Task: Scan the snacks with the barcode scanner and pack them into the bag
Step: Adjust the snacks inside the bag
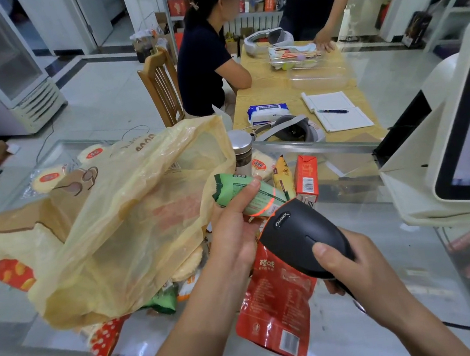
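My left hand (235,226) grips a green snack packet (245,193) above the glass counter. My right hand (351,270) holds the black barcode scanner (303,234), its nose close against the packet, and a red scan line glows on the wrapper. A yellow translucent plastic bag (118,219) lies open to the left with snacks showing through it. A red pouch (276,302) lies on the counter under my hands. A red carton (305,178), a yellow packet (283,175) and round rice-cracker packs (50,177) sit around the bag.
A white checkout screen (469,124) stands at the right edge. A steel flask (241,151) stands behind the snacks. Beyond the glass counter (371,325) is a wooden table (276,92) with a notebook, wipes and trays; one person sits there and another stands.
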